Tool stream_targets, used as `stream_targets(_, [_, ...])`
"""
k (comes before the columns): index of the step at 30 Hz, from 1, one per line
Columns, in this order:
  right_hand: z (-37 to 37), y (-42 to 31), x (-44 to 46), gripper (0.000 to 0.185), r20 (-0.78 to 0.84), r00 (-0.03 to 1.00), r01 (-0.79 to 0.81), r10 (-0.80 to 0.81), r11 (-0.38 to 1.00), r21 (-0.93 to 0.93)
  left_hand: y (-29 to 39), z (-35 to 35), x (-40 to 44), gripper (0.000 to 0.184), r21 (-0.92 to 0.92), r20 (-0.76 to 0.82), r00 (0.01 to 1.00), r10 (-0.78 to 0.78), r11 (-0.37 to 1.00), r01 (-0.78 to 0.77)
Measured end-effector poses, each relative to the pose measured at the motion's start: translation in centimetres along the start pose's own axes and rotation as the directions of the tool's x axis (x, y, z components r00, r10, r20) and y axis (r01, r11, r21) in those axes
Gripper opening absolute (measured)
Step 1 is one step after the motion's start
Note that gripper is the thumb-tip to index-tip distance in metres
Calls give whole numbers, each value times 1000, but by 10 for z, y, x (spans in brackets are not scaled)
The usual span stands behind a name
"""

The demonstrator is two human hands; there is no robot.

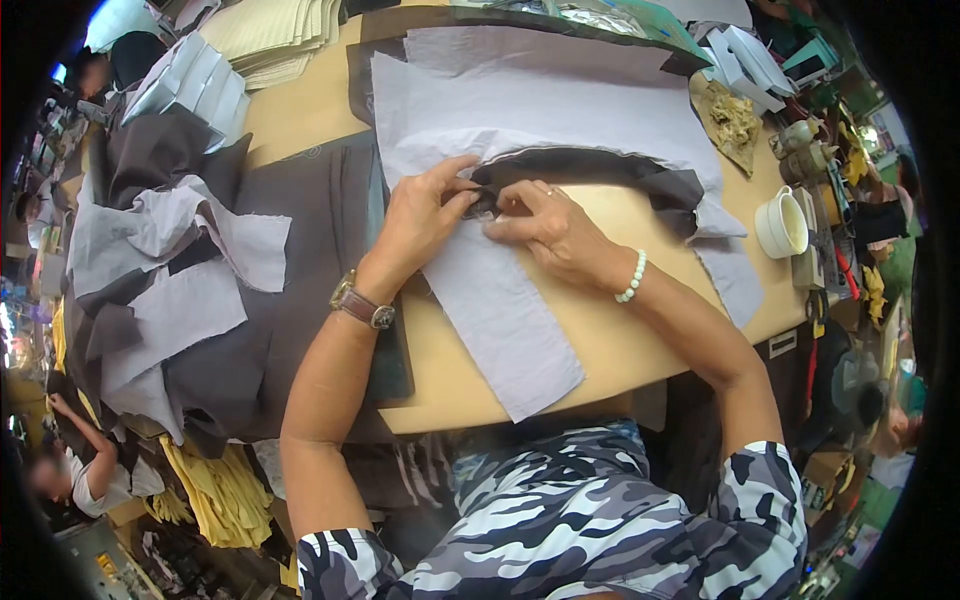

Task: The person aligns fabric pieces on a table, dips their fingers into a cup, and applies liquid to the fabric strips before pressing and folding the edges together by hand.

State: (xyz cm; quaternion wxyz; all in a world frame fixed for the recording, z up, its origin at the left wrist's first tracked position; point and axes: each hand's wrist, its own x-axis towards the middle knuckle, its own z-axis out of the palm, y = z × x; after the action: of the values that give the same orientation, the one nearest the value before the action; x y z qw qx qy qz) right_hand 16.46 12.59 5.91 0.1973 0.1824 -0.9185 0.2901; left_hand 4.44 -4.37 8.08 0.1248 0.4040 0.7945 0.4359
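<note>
Both of my hands meet over the middle of the table at the inner edge of a garment piece. My left hand [428, 212], with a watch on its wrist, pinches the dark fabric at that edge. From the right, my right hand [545, 222] pinches the same dark fabric, its fingertips close to the left ones. Pale lilac cloth [540, 95] spreads beyond my hands, with a dark band [590, 165] curving along its near edge. A lilac strip [510, 320] hangs from under my fingers toward the table's front edge.
Dark garment pieces [310, 240] with lilac parts lie stacked at the left. A white cup [782, 224] stands at the right edge, near a crumpled yellowish piece [732, 125]. Paper sheets [275, 40] and white boxes [190, 92] are at the far left. Another person [85, 465] is at the lower left.
</note>
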Motion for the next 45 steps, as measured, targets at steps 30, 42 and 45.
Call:
stream_targets(30, [-7,-7,-23,27,29,1000,-11,10,999,41,0,1,0,39,-4,11,999,-33,999,33])
stream_targets(42, [-42,-43,-84,32,216,967,120,-134,990,74,0,1,0,39,21,0,1000,-28,999,28])
stream_targets(45, [-30,-37,-71,34,134,989,42,-54,995,91,0,2,0,39,12,1,1000,-17,1000,17])
